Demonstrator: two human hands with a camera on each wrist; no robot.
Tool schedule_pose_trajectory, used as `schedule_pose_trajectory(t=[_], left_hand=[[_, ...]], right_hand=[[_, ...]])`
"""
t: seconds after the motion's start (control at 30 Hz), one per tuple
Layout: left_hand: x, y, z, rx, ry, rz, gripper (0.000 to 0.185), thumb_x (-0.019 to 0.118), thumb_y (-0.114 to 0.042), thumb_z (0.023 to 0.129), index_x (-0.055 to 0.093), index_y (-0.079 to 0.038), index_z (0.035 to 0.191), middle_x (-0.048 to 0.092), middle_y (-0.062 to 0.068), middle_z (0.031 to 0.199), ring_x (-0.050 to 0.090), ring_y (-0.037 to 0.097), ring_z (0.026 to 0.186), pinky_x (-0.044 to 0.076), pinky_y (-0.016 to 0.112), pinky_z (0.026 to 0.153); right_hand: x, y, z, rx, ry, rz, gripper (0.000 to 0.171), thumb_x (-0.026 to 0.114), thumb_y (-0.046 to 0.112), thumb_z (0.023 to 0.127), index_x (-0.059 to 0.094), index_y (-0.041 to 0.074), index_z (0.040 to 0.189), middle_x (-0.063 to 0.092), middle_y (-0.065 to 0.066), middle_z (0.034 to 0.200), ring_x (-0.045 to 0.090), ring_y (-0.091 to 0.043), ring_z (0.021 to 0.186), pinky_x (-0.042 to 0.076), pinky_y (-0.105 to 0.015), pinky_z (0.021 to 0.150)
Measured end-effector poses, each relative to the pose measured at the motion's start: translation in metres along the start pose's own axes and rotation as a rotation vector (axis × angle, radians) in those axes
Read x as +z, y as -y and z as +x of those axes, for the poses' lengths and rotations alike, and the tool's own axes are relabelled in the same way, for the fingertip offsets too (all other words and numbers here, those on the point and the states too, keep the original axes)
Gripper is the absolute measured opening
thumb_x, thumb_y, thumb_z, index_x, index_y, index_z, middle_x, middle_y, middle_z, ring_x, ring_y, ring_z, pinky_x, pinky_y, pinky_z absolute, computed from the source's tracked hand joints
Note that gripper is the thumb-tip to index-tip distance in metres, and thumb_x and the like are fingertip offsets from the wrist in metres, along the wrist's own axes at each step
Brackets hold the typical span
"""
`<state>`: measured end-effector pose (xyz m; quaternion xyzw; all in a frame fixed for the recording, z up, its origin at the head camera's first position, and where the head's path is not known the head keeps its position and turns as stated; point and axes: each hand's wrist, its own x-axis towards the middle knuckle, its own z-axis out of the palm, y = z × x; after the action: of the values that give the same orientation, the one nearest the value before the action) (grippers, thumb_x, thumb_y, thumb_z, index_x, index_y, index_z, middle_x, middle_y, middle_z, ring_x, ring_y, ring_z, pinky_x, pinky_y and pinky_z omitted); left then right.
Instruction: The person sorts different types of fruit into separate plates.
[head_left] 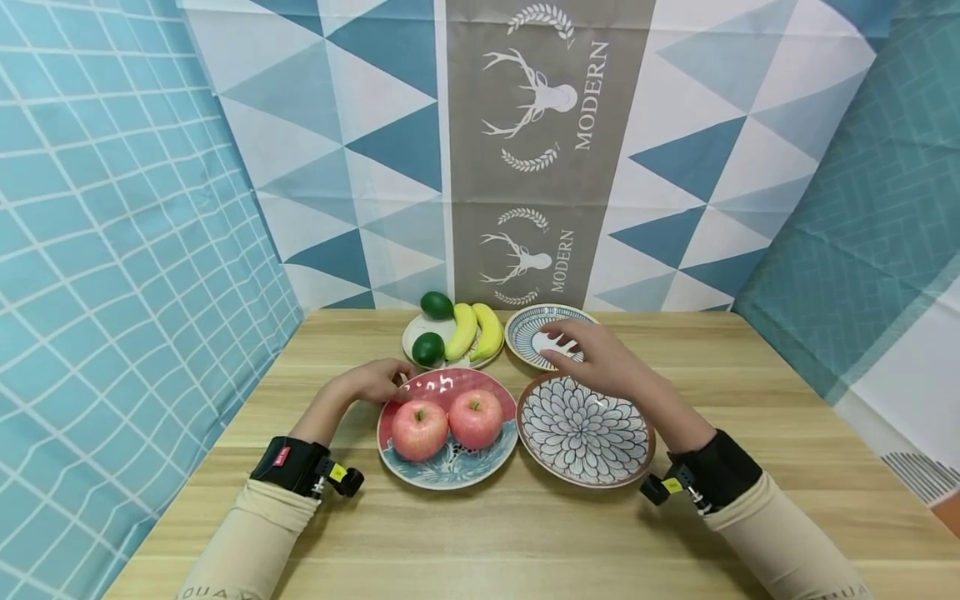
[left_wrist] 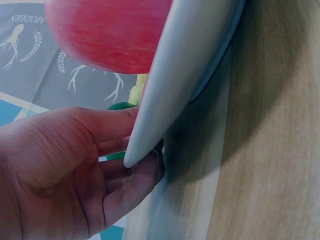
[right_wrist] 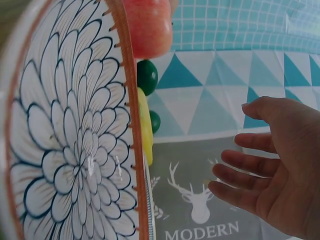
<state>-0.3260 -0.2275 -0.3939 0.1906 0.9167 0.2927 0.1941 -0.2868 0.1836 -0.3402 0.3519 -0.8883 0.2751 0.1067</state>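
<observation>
My left hand (head_left: 377,381) grips the left rim of a red and blue plate (head_left: 442,477). In the left wrist view its thumb lies over the rim (left_wrist: 172,85) and the fingers curl beneath. Two red apples, one on the left (head_left: 419,431) and one on the right (head_left: 476,419), sit on that plate. With fingers spread and nothing held, my right hand (head_left: 600,360) hovers over the gap between a brown-rimmed flower-patterned plate (head_left: 585,433) and a blue-striped plate (head_left: 525,333) behind it. The right wrist view shows the right hand (right_wrist: 280,165) apart from the flower-patterned plate (right_wrist: 75,130).
At the back, a white plate (head_left: 412,335) holds two yellow bananas (head_left: 474,332) and two dark green oval fruits (head_left: 429,349). The wooden table (head_left: 465,542) ends at a patterned cloth backdrop (head_left: 397,167). Blue tiled-print cloth (head_left: 112,250) hangs on the left.
</observation>
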Motion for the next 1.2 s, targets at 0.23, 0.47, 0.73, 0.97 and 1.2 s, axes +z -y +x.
schedule_pose_trajectory(t=[0.23,0.47,0.73,0.97,1.2], left_hand=[[0.000,0.002,-0.001,0.007,0.004,-0.011,0.014,0.072,-0.010,0.097,0.068,-0.005,0.109,0.062,0.009,0.098,0.058,0.022,0.086,0.051,0.032,0.071],[0.001,0.003,-0.001,0.009,-0.001,0.001,0.014,0.071,-0.010,0.097,0.068,-0.005,0.110,0.063,0.009,0.098,0.058,0.022,0.085,0.050,0.032,0.071],[0.000,0.000,0.001,0.007,0.002,0.017,0.011,0.071,-0.011,0.097,0.068,-0.007,0.106,0.063,0.009,0.098,0.058,0.022,0.084,0.050,0.033,0.071],[-0.001,0.000,0.001,0.008,-0.001,0.026,0.011,0.072,-0.012,0.096,0.069,-0.008,0.106,0.063,0.009,0.098,0.058,0.022,0.084,0.050,0.032,0.070],[0.000,0.003,0.001,0.011,0.001,0.014,0.014,0.072,-0.010,0.095,0.069,-0.006,0.108,0.063,0.010,0.098,0.059,0.022,0.084,0.051,0.032,0.070]], right_hand=[[-0.003,-0.014,-0.003,0.052,-0.010,-0.038,0.043,0.067,0.032,0.106,0.062,0.009,0.143,0.066,-0.010,0.138,0.066,-0.032,0.118,0.056,-0.052,0.098],[-0.004,-0.032,-0.009,0.097,-0.016,-0.054,0.041,0.068,0.032,0.105,0.065,0.009,0.138,0.068,-0.012,0.134,0.067,-0.033,0.114,0.056,-0.051,0.095],[-0.005,-0.051,-0.020,0.173,0.003,-0.084,0.039,0.066,0.037,0.106,0.067,0.009,0.133,0.067,-0.016,0.133,0.067,-0.031,0.112,0.056,-0.050,0.092],[-0.008,-0.061,-0.030,0.176,-0.008,-0.105,0.037,0.067,0.033,0.105,0.068,0.006,0.131,0.069,-0.015,0.128,0.069,-0.030,0.107,0.057,-0.051,0.090],[-0.010,-0.070,-0.038,0.186,0.014,-0.097,0.039,0.066,0.033,0.106,0.069,0.002,0.130,0.070,-0.020,0.126,0.070,-0.031,0.105,0.057,-0.055,0.090]])
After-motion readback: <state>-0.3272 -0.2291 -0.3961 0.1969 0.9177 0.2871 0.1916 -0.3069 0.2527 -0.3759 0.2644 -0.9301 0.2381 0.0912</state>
